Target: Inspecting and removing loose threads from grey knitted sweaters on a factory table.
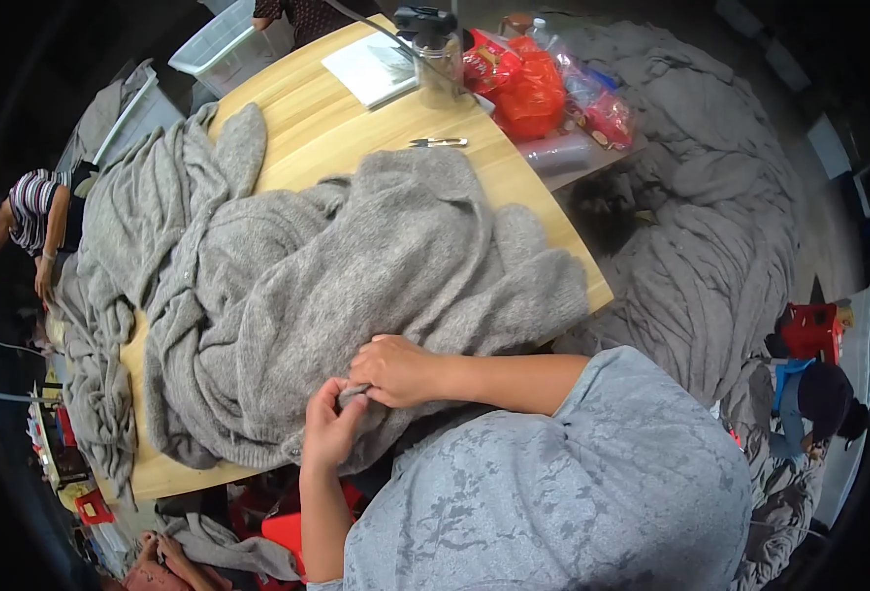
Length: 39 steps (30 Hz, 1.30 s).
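A grey knitted sweater [326, 286] lies bunched over the wooden table. At its near edge, my left hand [326, 428] is closed, thumb and fingers pinching a small fold of the knit. Just above and to the right, my right hand [392, 370] grips the same fold, fingers curled down over it. The two hands nearly touch. What lies between the fingertips besides the cloth is hidden. Beyond the sweater, a small pair of thread snips [439, 143] rests on the tabletop, apart from both hands.
More grey knitwear [149, 212] covers the left of the table [307, 64]. White papers [371, 71], a clear jar [441, 74] and red plastic bags [528, 94] stand at the far side. A large grey heap of knitwear [710, 227] fills the right. Other people work around.
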Each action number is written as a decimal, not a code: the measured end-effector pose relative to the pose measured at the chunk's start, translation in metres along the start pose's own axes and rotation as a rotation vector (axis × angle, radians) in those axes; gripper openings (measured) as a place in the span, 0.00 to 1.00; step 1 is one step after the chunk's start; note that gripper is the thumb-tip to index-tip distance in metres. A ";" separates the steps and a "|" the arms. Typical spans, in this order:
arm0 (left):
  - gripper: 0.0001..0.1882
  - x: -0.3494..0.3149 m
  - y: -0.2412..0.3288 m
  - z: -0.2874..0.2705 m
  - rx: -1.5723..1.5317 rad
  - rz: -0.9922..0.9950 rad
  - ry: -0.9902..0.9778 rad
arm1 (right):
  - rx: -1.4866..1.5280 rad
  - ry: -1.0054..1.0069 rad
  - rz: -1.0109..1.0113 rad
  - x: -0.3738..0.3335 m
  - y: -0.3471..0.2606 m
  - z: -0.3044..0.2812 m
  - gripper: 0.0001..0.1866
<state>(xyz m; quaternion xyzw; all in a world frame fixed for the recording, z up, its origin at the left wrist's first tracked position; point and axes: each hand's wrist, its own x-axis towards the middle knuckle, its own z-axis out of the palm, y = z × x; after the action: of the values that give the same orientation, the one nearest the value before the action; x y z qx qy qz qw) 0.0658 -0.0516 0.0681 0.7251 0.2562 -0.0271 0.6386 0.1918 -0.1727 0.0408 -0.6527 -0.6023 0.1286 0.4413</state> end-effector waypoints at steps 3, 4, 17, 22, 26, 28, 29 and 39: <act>0.06 -0.002 -0.002 -0.005 0.295 0.159 0.027 | -0.004 -0.102 0.105 -0.007 0.010 0.003 0.08; 0.07 -0.004 0.005 -0.002 0.382 0.244 0.029 | 0.075 -0.128 0.127 -0.009 0.013 -0.002 0.09; 0.10 -0.012 -0.022 0.010 0.670 0.556 0.250 | -0.257 -0.179 0.121 0.013 0.013 0.012 0.06; 0.09 -0.007 -0.038 0.013 0.688 0.583 0.293 | -0.369 -0.261 0.238 0.009 0.010 0.015 0.07; 0.07 -0.008 -0.038 0.014 0.667 0.560 0.320 | -0.179 -0.224 0.354 0.012 0.017 0.019 0.06; 0.07 -0.008 -0.038 0.014 0.610 0.564 0.365 | 0.106 -0.201 0.496 0.014 0.019 0.012 0.06; 0.07 -0.008 -0.040 0.013 0.613 0.568 0.376 | 0.401 -0.180 0.643 0.015 0.019 0.009 0.06; 0.11 -0.002 -0.046 0.013 0.475 0.550 0.375 | 0.754 -0.300 0.905 0.015 0.021 0.007 0.05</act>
<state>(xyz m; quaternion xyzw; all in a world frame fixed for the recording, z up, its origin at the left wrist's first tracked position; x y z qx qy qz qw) 0.0488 -0.0621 0.0247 0.8862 0.1515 0.2188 0.3793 0.2048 -0.1540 0.0272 -0.6176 -0.2333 0.5984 0.4539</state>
